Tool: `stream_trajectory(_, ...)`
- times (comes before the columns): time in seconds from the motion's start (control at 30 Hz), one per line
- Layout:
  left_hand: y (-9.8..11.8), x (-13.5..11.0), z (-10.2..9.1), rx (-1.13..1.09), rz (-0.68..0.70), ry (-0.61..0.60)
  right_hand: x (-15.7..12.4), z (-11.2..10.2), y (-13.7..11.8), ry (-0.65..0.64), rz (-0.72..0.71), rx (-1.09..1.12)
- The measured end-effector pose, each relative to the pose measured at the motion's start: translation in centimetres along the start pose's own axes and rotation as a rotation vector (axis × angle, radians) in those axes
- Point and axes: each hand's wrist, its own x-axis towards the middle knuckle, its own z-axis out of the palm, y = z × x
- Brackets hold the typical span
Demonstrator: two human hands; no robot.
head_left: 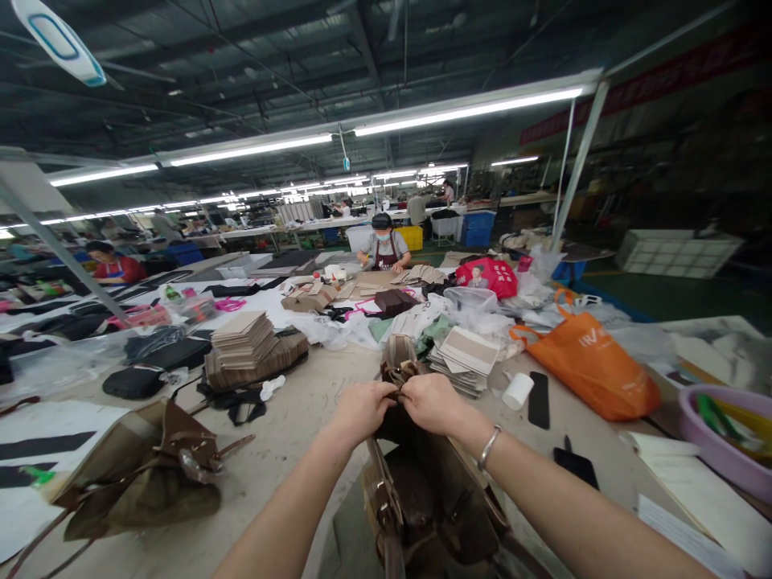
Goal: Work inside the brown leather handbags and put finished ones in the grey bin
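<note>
A brown handbag (416,490) stands before me at the table's near edge, its top spread open and its dark inside showing. At the far end of its opening, my left hand (363,408) and my right hand (435,404) meet, fingers pinched on the bag's rim. The right wrist wears a silver bangle (490,447). Just past my fingers, a tan and brown part of the bag (399,354) sticks up. What exactly lies between the fingertips is hidden. To the left rests a second bag, olive and brown (145,474), slumped on the table.
Stacked tan pieces (244,342) lie ahead left, flat panels (464,358) ahead right. Rightward are a white roll (517,391), a black phone-like slab (539,400), an orange tote (588,366) and a purple basin (717,434). A masked co-worker (384,245) sits across the table.
</note>
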Motion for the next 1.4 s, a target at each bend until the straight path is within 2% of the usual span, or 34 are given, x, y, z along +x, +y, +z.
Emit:
stream_trajectory(0.2, -0.3, 0.4, 0.3, -0.040, 0.014, 0.008, 0.0, -0.3, 0.2, -0.052, 0.014, 0.039)
stream_trajectory(0.43, -0.4, 0.6, 0.2, -0.113, -0.050, -0.011, -2.0, -0.9, 1.0, -0.149, 0.075, 0.135)
stream_trajectory(0.7, 0.0, 0.8, -0.3, -0.095, 0.019, -0.083, -2.3, 0.0, 0.6, -0.133, 0.171, 0.121)
stream_trajectory(0.93, 0.5, 1.1, 0.4, -0.068, 0.038, -0.063, -1.5, -0.6, -0.2, -0.063, 0.128, 0.074)
stream_trajectory(1.17, -1.2, 0.9, 0.1, -0.282, -0.015, -0.046, -0.6, -1.0, -0.6, -0.020, 0.092, 0.019)
stream_trajectory(1.4, -0.9, 0.3, 0.6, -0.187, -0.030, -0.008, -0.8, -0.6, -0.6, 0.020, 0.119, 0.004)
